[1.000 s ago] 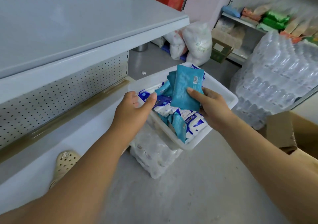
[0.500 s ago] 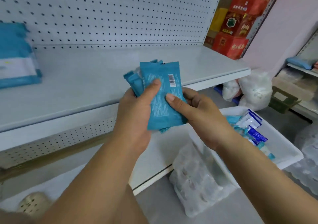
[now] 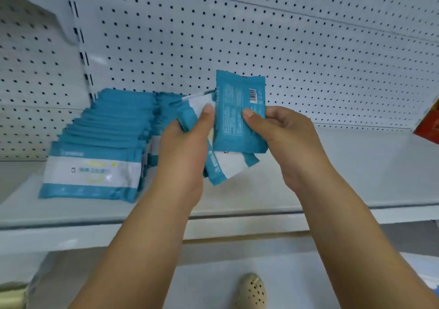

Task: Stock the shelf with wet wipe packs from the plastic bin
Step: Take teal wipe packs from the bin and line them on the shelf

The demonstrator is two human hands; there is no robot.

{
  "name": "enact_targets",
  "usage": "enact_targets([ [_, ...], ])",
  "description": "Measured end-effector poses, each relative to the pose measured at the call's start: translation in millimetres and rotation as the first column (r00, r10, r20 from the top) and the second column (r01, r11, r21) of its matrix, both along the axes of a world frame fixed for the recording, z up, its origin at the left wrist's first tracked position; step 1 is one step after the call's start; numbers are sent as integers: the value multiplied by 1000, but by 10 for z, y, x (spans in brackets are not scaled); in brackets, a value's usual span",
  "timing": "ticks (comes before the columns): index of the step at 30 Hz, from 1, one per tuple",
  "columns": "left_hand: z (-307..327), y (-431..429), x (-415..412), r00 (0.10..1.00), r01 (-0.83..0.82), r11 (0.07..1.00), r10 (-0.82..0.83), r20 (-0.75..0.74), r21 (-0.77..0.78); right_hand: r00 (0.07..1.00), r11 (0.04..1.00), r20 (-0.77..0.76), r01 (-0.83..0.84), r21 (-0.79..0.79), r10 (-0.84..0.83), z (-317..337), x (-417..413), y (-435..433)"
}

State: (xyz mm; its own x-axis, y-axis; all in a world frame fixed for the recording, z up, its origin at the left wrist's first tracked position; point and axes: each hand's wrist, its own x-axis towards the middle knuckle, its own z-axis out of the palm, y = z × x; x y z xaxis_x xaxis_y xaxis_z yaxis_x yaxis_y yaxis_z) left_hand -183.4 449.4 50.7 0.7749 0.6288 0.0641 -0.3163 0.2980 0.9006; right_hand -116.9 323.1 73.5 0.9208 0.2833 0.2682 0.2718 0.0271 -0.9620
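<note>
Both hands are raised in front of the white shelf. My right hand pinches a teal wet wipe pack held upright, its printed back and barcode facing me. My left hand grips a small bunch of teal-and-white packs fanned out beneath and behind that one. On the shelf to the left stand two rows of the same packs, lined up from the front edge back to the pegboard. The plastic bin is out of view.
A white pegboard back panel rises behind the shelf. A red box shows at the shelf's right end. A lower shelf lies beneath my arms, with my beige perforated shoe below.
The packs came up out of the bin and both hands carried them left and up to the shelf. The view swung from the bin to the stocked rows, and my right hand now separates one pack.
</note>
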Motion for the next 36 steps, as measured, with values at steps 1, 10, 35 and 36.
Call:
enact_targets([
  [1,-58,94,-17,999,-47,999,47,-20,28,1000,1000,-12,10,12,-10,-35,30,80],
  [10,-229,436,-307,982,-173,982,178,-68,71,992,994,-62,-108,-8,107,-301,-18,293],
  [35,-225,284,-329,970,-229,963,238,-56,140,999,999,-2,39,-33,-39,-303,-82,194],
  [36,-219,289,-330,971,-223,964,232,-51,146,1000,999,-9,19,-44,-19,-299,-71,182],
])
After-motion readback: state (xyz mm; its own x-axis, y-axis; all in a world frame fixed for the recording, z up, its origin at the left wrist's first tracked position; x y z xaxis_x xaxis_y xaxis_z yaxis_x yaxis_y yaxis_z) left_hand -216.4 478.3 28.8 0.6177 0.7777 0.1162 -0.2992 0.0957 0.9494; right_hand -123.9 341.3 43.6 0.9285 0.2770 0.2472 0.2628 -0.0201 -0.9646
